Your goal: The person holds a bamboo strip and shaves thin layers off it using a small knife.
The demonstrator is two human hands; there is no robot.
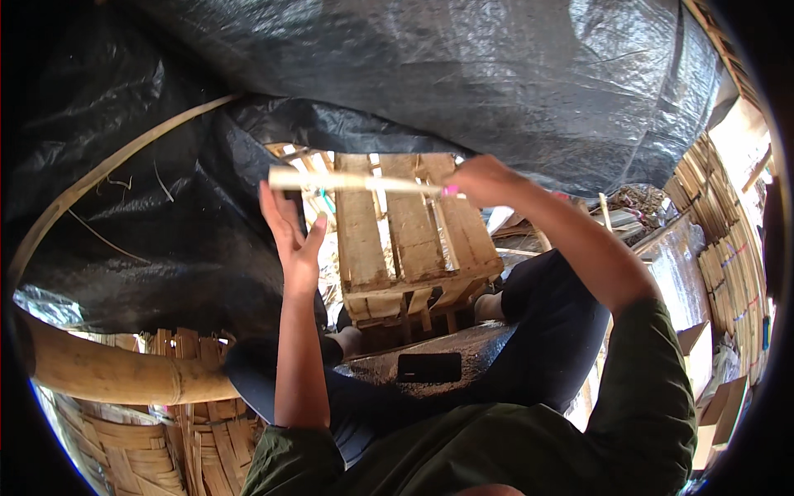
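My right hand (pixel 480 180) grips one end of a pale bamboo strip (pixel 347 181) that lies level in front of me. The other end reaches my left hand (pixel 291 236), which is raised with the palm open and fingers apart, just under the strip's tip. Behind the strip stands a wooden pallet (pixel 413 240) of several light slats. A dark flat phone (pixel 428 367) rests on a grey slab on my lap, between my knees.
A black plastic sheet (pixel 413 74) hangs overhead and to the left. A thick bamboo pole (pixel 116 372) crosses at the lower left above woven bamboo pieces (pixel 141 455). Stacked bamboo slats (pixel 728 248) stand at the right, with cardboard boxes (pixel 719 405) below them.
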